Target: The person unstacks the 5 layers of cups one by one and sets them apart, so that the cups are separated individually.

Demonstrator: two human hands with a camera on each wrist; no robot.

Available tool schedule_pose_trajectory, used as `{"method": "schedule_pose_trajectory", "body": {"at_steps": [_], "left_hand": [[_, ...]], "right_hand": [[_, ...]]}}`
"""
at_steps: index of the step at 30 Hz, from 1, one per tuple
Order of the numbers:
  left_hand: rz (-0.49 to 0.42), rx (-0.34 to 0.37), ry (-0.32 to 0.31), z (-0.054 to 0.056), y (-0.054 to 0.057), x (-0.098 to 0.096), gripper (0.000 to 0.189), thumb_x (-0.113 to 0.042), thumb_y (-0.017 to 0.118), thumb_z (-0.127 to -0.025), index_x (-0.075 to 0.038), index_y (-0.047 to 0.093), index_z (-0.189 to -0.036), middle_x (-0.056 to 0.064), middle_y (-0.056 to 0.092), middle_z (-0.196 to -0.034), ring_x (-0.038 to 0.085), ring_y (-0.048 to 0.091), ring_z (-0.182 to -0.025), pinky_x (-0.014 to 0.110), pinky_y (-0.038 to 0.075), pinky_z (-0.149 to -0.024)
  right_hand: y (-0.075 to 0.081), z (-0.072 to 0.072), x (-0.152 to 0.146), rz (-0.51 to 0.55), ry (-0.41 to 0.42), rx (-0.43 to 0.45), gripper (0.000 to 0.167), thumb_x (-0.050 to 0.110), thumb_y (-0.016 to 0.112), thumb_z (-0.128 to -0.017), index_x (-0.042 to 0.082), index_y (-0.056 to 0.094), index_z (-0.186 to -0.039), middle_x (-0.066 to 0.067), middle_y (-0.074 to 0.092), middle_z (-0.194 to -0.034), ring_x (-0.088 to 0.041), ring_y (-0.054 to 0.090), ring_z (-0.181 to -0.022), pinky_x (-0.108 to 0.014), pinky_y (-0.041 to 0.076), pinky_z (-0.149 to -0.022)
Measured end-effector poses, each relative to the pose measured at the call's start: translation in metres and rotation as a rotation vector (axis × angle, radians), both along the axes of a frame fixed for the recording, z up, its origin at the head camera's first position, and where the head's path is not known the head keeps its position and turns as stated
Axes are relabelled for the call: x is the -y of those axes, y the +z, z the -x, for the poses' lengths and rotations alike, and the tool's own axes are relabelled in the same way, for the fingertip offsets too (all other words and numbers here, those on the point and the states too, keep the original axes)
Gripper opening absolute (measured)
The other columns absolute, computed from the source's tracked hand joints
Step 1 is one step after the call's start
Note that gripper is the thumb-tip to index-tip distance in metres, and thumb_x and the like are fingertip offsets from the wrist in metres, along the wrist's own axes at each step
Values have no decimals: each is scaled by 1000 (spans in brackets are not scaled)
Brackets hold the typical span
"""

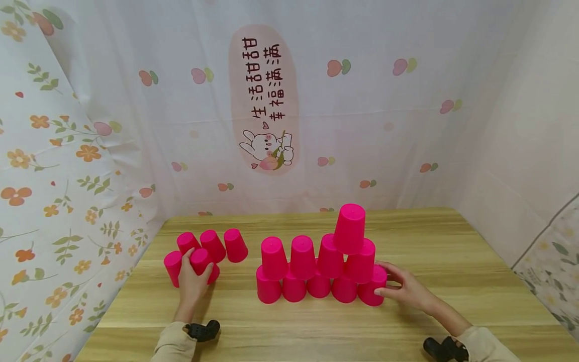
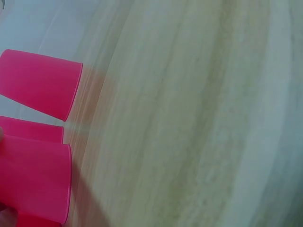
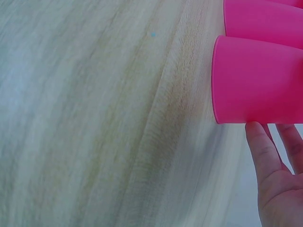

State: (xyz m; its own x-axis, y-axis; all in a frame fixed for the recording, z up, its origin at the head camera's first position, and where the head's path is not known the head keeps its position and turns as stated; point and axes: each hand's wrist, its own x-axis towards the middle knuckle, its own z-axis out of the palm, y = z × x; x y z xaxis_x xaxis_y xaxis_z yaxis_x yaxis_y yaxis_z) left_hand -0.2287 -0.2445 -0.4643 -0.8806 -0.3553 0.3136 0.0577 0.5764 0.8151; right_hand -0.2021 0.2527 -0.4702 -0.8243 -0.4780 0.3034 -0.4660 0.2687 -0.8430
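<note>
My left hand [image 1: 193, 282] holds an upside-down pink cup [image 1: 201, 259] in the left group, thumb on its right side and fingers on its left. In the left wrist view the same cup [image 2: 33, 177] fills the lower left, with only bits of the fingers showing. My right hand [image 1: 409, 290] touches the right side of the end cup [image 1: 372, 292] in a pyramid's bottom row. The right wrist view has a fingertip against that cup [image 3: 258, 82], other fingers extended behind. Above the bottom row sits a second row of cups [image 1: 301, 256], with one top cup [image 1: 350, 229] at the right.
Several other upside-down cups stand in the left group, including a back cup [image 1: 235, 246] and a left-edge cup [image 1: 172, 268]. All rest on a wood-grain table [image 1: 289, 332]. A printed curtain [image 1: 362, 125] hangs behind it. Black wrist devices [image 1: 203, 331] are worn at both sleeves.
</note>
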Motion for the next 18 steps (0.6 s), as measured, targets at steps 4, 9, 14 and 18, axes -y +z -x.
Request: {"method": "schedule_pose_trajectory", "body": {"at_steps": [4, 9, 14, 18], "left_hand": [[9, -20, 2, 0, -2, 0, 60, -4, 62, -77, 3, 31, -128, 29, 45, -115, 41, 44, -104, 52, 36, -87], [20, -24, 8, -1, -2, 1, 61, -3, 62, -77, 4, 30, -129, 29, 44, -116, 42, 43, -104, 53, 36, -87], [10, -34, 1, -2, 0, 0, 66, -2, 63, -77, 5, 27, -131, 27, 40, -124, 40, 40, -109, 52, 34, -90], [5, -100, -10, -3, 9, -1, 68, 0, 65, -74, 6, 28, -130, 26, 37, -128, 39, 37, -115, 51, 32, -93]], "right_hand": [[-1, 0, 0, 1, -5, 5, 56, 1, 65, -77, -17, 36, -121, 26, 47, -112, 2, 53, -94, -30, 51, -71], [-2, 1, 0, 9, 1, 1, 55, 1, 65, -77, -16, 36, -121, 24, 48, -112, 1, 53, -94, -26, 51, -72], [-1, 0, 0, 16, 6, -4, 55, 0, 65, -77, -17, 37, -120, 24, 48, -112, 0, 54, -93, -24, 50, -72], [0, 0, 0, 4, 0, -2, 55, 1, 65, -77, -16, 37, -121, 25, 47, -112, 1, 53, -93, -27, 51, -71]]}}
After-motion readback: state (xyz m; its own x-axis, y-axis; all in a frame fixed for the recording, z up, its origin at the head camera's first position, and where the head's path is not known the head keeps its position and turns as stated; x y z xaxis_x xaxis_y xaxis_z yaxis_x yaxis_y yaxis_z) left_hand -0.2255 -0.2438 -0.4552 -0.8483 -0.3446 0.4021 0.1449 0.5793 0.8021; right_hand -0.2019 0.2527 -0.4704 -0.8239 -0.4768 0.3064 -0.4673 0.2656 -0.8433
